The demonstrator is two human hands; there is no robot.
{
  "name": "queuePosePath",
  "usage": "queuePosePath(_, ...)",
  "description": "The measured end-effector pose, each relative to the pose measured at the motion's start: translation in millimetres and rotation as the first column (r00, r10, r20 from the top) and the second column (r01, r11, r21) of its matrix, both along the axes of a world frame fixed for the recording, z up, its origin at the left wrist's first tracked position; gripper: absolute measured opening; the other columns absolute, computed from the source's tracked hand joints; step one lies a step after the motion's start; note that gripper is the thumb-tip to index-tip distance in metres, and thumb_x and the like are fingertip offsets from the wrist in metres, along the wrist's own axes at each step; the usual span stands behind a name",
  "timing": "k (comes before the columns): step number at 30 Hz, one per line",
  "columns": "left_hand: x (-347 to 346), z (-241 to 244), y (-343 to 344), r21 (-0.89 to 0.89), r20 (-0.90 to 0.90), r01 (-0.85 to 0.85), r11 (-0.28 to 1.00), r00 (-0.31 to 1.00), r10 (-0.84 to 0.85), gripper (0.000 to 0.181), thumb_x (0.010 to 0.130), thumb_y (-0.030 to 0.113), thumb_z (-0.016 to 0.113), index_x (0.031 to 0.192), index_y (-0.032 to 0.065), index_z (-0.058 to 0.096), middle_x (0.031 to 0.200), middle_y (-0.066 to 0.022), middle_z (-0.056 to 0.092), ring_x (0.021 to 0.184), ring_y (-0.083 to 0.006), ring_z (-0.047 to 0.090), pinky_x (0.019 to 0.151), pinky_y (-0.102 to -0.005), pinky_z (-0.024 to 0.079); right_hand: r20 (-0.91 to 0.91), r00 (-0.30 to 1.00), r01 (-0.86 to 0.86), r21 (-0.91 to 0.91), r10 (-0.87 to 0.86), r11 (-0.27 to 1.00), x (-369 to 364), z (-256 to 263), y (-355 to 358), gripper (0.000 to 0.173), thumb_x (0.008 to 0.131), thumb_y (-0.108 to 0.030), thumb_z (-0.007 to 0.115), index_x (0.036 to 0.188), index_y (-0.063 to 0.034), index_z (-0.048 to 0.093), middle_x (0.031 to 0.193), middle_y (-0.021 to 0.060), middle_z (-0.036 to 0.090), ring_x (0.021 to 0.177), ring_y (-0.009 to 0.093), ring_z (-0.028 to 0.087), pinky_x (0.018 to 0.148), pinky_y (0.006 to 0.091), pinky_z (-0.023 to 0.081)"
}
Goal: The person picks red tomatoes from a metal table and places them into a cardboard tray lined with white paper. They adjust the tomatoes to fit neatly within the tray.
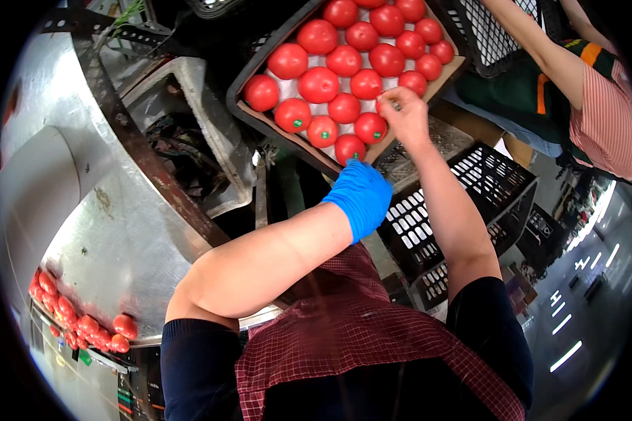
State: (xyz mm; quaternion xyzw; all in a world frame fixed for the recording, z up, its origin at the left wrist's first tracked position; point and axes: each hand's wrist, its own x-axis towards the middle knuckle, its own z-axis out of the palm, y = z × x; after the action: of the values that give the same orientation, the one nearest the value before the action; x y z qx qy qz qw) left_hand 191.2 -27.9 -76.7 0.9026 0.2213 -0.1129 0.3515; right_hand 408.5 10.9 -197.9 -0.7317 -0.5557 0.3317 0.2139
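A black crate [238, 108] lined with cardboard and pale paper holds several rows of red tomatoes [318, 84]. Small green stickers sit on several fruits along the near side, among them one tomato [323, 131]. My left hand [361, 197], in a blue glove, is at the crate's near corner. Its fingertips touch a stickered tomato [349, 147]; its grip is hidden by the back of the glove. Bare, my right hand [408, 118] is over the crate's right side with thumb and forefinger drawn together. Something small shows near its fingers, too unclear to name.
On my left is a metal table [131, 247] with loose tomatoes [87, 326] along its near edge. A dirty pale bin [210, 121] stands between table and crate. Black slatted crates [413, 221] are stacked at right. Another person's arm [542, 47] reaches towards a mesh crate [490, 31].
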Motion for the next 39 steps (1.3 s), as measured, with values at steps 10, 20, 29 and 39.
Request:
queuePosePath(10,1,5,2,-0.026,-0.068,0.071,0.997,0.995,-0.073,0.037,0.082,0.038,0.076,0.107,0.0102,0.070,0.094,-0.0081,0.071,0.089,-0.0280,0.070,0.077,-0.0429,0.051,0.415,0.896,-0.143,-0.075,0.161,0.987,32,37,-20,0.018,0.088,-0.017,0.079,0.101,-0.0064,0.072,0.100,0.0145,0.071,0.094,0.038,0.069,0.083,0.0445,0.056)
queuePosePath(20,-1,8,4,-0.016,-0.073,0.075,0.997,0.994,-0.076,0.049,0.081,0.044,0.078,0.114,0.0090,0.069,0.096,-0.0071,0.070,0.091,-0.0266,0.068,0.078,-0.0429,0.050,0.364,0.925,-0.080,-0.094,0.109,0.992,32,28,-21,0.021,0.088,-0.020,0.081,0.099,-0.0041,0.073,0.098,0.0147,0.074,0.089,0.034,0.072,0.081,0.0440,0.057)
queuePosePath(29,-2,10,5,-0.014,-0.081,0.082,0.997,0.993,-0.083,0.054,0.081,0.047,0.079,0.119,0.0098,0.069,0.097,-0.0074,0.070,0.093,-0.0268,0.068,0.081,-0.0427,0.050,0.312,0.943,-0.087,-0.098,0.114,0.991,48,15,-22,0.020,0.088,-0.021,0.079,0.099,-0.0052,0.073,0.101,0.0164,0.074,0.093,0.037,0.071,0.083,0.0470,0.056)
queuePosePath(39,-1,10,6,-0.029,-0.102,0.087,0.996,0.991,-0.089,0.054,0.082,0.047,0.078,0.119,0.0101,0.069,0.099,-0.0080,0.071,0.093,-0.0272,0.068,0.081,-0.0428,0.050,0.350,0.927,-0.110,-0.095,0.136,0.989,39,23,-20,0.021,0.088,-0.020,0.080,0.098,-0.0030,0.072,0.099,0.0186,0.074,0.093,0.038,0.071,0.083,0.0460,0.056)
